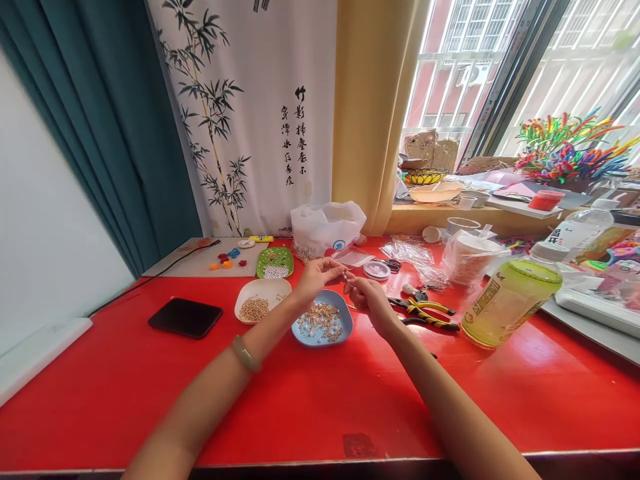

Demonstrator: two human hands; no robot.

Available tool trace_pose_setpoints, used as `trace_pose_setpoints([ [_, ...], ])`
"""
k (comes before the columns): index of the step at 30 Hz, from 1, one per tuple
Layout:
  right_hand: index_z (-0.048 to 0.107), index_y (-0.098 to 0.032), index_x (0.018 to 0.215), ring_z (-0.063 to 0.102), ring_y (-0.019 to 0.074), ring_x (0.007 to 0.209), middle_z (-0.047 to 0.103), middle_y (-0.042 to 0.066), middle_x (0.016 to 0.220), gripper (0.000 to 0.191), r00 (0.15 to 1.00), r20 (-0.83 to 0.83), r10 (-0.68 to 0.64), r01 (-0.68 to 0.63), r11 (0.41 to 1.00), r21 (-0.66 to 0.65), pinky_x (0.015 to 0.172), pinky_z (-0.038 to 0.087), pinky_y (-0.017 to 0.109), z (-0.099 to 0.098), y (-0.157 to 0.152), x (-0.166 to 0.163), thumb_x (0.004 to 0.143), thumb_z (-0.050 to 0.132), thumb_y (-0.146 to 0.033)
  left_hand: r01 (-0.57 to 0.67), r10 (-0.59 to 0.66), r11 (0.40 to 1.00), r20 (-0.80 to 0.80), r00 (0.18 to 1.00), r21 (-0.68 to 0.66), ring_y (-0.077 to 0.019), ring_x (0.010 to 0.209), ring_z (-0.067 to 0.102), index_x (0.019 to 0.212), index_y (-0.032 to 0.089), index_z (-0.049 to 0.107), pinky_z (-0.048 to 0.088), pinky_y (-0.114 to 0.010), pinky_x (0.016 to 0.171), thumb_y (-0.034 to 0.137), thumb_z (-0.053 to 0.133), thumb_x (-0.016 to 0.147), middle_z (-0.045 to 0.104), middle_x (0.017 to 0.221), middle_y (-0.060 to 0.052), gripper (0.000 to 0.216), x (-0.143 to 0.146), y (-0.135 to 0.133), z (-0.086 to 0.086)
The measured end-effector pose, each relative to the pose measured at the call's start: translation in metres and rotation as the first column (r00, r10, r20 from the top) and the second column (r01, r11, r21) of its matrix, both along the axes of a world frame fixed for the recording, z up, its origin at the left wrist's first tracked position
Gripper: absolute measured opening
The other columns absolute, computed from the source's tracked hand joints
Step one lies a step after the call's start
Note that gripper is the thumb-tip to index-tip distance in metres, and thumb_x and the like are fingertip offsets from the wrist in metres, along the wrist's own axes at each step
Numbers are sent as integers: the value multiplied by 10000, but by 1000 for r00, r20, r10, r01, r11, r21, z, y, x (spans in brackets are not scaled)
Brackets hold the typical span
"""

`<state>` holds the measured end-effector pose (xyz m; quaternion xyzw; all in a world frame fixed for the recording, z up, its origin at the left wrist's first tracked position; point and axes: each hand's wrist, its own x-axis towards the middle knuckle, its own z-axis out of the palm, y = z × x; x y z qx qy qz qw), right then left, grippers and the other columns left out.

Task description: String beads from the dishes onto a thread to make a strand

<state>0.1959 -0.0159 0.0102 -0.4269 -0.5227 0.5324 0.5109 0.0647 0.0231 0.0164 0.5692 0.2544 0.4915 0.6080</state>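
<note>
My left hand [320, 275], with a pale green bangle [246, 354] on its wrist, is closed in a pinch above the blue dish. My right hand [369, 297] is closed too, its fingertips nearly meeting the left ones. Between them is a small beaded piece [346, 277], mostly covered by the fingers, its details too small to tell. Gold and clear beads [323, 321] lie in the blue dish [301, 336] below. Left of it, a white dish [276, 288] holds gold beads [254, 309]. Behind, white beads [275, 272] sit in a green tray [275, 256].
Right of my right hand lie yellow-black pliers [425, 312] and a tilted-looking bottle [510, 300]. A black phone [185, 318] rests at left. Farther back are a white plastic bag [327, 227], a round lidded container [377, 270], clear packets [407, 252] and a grey board [190, 261] with small coloured pieces.
</note>
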Motion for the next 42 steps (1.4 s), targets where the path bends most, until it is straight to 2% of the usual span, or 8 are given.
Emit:
trace_pose_setpoints([
  [22,456,-166,455,123,55,376,165,-84,376,312,997,82,-12,13,1000,-11,393,79,232,0,-2,0,695,472,-364,41,-41,999,-50,998,5,-144,666,601,679,109,584,443,-314,725,340,633,632,647,703,-65,241,-2,-3,4],
  [28,455,-154,463,119,45,370,174,-85,370,402,993,117,13,-7,999,-52,385,75,225,-1,-1,0,728,467,-455,16,-24,997,-117,993,-71,-128,611,590,695,109,616,431,-292,695,329,657,603,644,669,-55,242,-5,0,5],
  [30,499,-146,524,147,42,358,246,-75,368,399,985,169,25,-15,998,-60,371,95,215,2,0,5,732,461,-486,28,-38,996,-113,993,-85,-124,603,583,692,107,620,433,-292,687,318,662,596,647,675,-60,236,-7,1,5],
  [32,568,-142,677,248,51,355,423,-29,441,411,969,246,-11,17,1000,-22,355,154,209,9,-1,13,738,432,-525,49,-60,994,-109,992,-95,-127,617,582,685,106,619,435,-291,681,309,664,593,655,706,-72,227,-8,-1,8],
  [33,584,-146,760,354,66,401,515,4,553,388,954,284,-97,81,994,68,370,225,207,14,-2,17,733,456,-512,62,-74,993,-119,990,-102,-130,630,583,684,107,620,435,-288,676,309,664,593,658,726,-79,226,-7,-3,9],
  [35,596,-166,835,456,95,506,568,32,701,354,909,310,-278,203,946,253,415,307,208,26,-7,23,724,489,-485,97,-117,988,-170,979,-122,-137,663,588,693,108,624,433,-278,666,317,661,598,661,771,-94,233,-5,-9,11],
  [37,611,-174,877,469,109,541,568,35,700,341,897,347,-273,171,939,298,439,334,216,35,-14,25,742,476,-457,156,-186,977,-212,959,-147,-140,676,591,705,108,631,432,-273,658,326,656,603,658,805,-104,242,0,-17,12],
  [42,651,-186,777,514,140,640,611,41,729,184,910,363,-198,54,928,368,536,393,247,45,-31,19,708,555,-327,313,-353,928,-211,912,-201,-151,690,604,722,117,637,432,-274,674,278,644,624,654,790,-93,188,14,-32,7],
])
